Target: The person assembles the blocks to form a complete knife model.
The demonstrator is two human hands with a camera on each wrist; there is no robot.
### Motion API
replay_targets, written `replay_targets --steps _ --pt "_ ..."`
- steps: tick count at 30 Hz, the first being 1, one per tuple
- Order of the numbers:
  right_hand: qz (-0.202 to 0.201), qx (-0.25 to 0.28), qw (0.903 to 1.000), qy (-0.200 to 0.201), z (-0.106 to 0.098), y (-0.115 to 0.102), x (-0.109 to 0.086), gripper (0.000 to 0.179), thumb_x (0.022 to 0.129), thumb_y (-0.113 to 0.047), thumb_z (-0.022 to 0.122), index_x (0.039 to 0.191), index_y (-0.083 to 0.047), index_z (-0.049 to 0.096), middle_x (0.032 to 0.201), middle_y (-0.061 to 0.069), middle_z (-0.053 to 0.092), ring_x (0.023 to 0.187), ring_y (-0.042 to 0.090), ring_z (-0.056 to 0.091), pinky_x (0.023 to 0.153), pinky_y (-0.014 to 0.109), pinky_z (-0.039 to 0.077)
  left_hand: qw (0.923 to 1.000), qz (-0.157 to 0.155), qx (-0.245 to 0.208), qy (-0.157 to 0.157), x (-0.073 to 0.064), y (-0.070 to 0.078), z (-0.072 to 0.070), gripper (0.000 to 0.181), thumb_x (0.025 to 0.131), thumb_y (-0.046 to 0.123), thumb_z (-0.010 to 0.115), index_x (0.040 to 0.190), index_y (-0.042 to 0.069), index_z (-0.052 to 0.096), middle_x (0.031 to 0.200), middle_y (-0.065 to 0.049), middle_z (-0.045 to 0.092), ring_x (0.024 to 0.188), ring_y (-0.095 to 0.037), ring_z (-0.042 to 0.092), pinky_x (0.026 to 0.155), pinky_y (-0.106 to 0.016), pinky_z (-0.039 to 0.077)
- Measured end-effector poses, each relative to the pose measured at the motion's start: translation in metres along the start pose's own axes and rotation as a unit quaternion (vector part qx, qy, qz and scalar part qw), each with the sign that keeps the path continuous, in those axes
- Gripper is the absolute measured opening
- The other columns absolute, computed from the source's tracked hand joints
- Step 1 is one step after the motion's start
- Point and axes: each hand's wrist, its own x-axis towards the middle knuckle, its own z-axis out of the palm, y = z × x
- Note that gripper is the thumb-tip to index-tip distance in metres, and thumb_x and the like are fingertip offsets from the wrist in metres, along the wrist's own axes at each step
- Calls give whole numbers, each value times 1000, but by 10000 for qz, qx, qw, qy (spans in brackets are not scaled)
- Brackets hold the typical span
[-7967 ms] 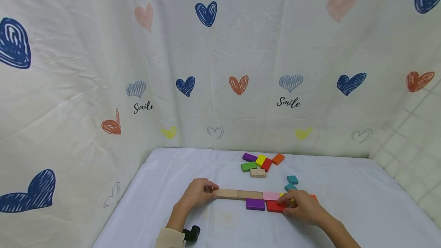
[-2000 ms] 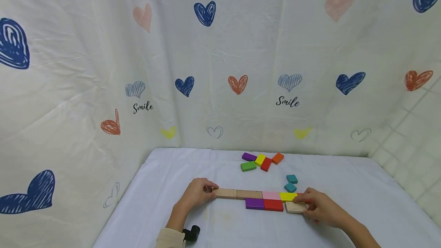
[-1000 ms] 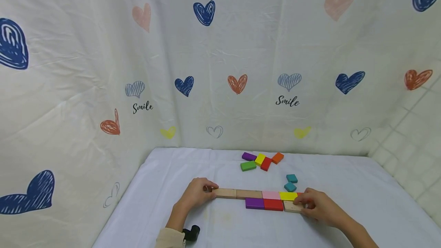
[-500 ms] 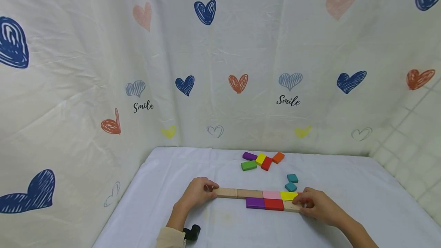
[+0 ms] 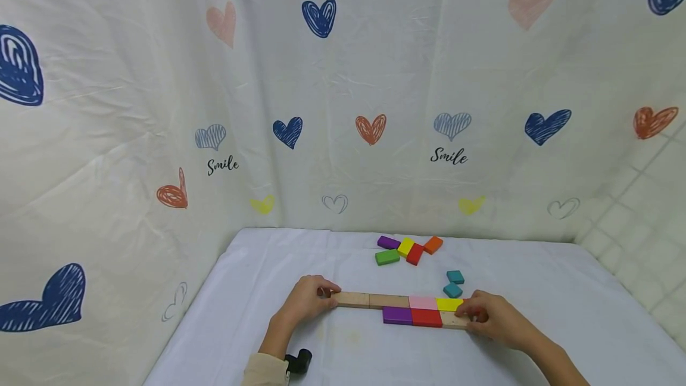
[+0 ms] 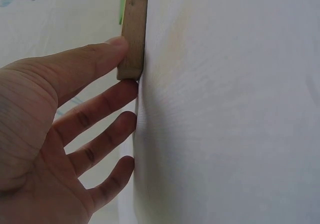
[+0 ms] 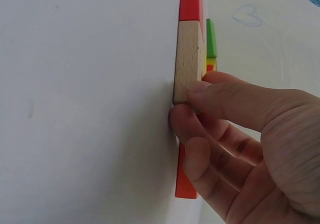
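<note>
Plain wooden block [image 5: 450, 320]: in the head view it ends the front row at right, touching the red block [image 5: 427, 318], pinched by the right hand [image 5: 493, 317]. The left hand [image 5: 306, 301], well apart, pinches the leftmost wooden block [image 5: 352, 299]. Left wrist: the grip is at that block's end, on white tablecloth [image 6: 230, 109]. Right wrist: a red-orange block [image 7: 186, 181] shows beside the right hand.

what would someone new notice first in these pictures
Probably the two rows of blocks on the white tablecloth, where purple, red, pink and yellow stand out between the left hand and the right hand. A loose cluster of bright blocks behind them, near the tablecloth's far edge, likely comes next. On the backdrop, the large dark blue heart at lower left also draws the eye.
</note>
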Motion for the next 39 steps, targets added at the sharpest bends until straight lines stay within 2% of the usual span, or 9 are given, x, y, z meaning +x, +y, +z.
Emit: replay_targets --steps 6,9,13,18,24,28,39 --pt "-387 -60 9992 -16 -3 1 -1 22 84 -21 84 104 -18 78 90 -3 59 75 7 49 64 19 46 9999 42 -102 -13 -1 2 -1 22 84 17 84 106 17 81 89 4 71 87 -19 62 75 -28 47" --pt "-384 9 9993 -5 -7 0 1 22 85 -22 83 106 -18 76 90 -3 60 76 6 50 65 19 47 9999 39 -109 -16 -1 2 -1 22 84 17 84 106 17 81 89 4 70 87 -19 62 75 -28 47" --pt "-203 159 9992 300 -14 -2 6 19 89 -19 79 107 -16 75 91 -2 62 77 9 53 64 21 49 10000 75 -42 -2 0 2 -1 22 84 17 84 106 17 81 89 5 71 86 -18 61 74 -28 47" --pt "105 365 9971 662 -22 -3 23 21 91 -15 76 111 -11 74 98 3 67 82 17 57 65 23 52 10000 59 8 16 0 1 -1 22 84 17 84 106 18 81 90 5 71 85 -14 60 74 -27 47" --pt "386 433 9973 458 -22 6 44 26 89 -11 77 115 -9 74 103 6 68 87 19 57 70 23 53 10000 55 3 20 0 1 0 22 85 18 83 106 19 81 90 6 71 85 -12 59 74 -27 46" --pt "373 368 9982 301 -19 12 54 29 88 -10 77 117 -9 74 103 6 67 88 20 55 70 26 52 10000 41 15 26 0 0 1 22 85 19 84 106 20 81 90 6 71 84 -12 59 74 -26 47" --pt "524 274 9980 207 -16 13 62 27 90 -12 75 117 -13 75 106 5 67 90 21 56 75 32 55 10000 -3 -9 -20 0 -2 0 22 85 18 83 107 19 81 91 6 71 85 -14 60 74 -28 47"
